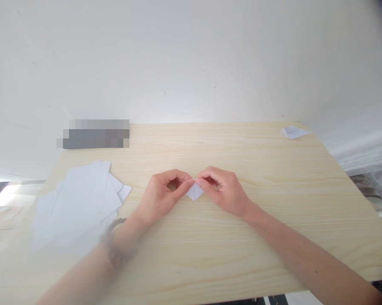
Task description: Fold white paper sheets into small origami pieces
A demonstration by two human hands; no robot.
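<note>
A small folded piece of white paper (pixel 194 192) lies on the light wooden table (pixel 210 237), its point facing me. My left hand (pixel 163 192) pinches its upper left edge with curled fingers. My right hand (pixel 221 188) pinches the upper right edge the same way. The fingertips of both hands meet above the paper. A dark beaded bracelet (pixel 114 226) sits on my left wrist.
A loose stack of white paper sheets (pixel 79 199) lies at the table's left. Another folded white paper shape (pixel 294 132) rests at the far right corner. A blurred grey object (pixel 95 134) sits at the back left. A white wall stands behind the table.
</note>
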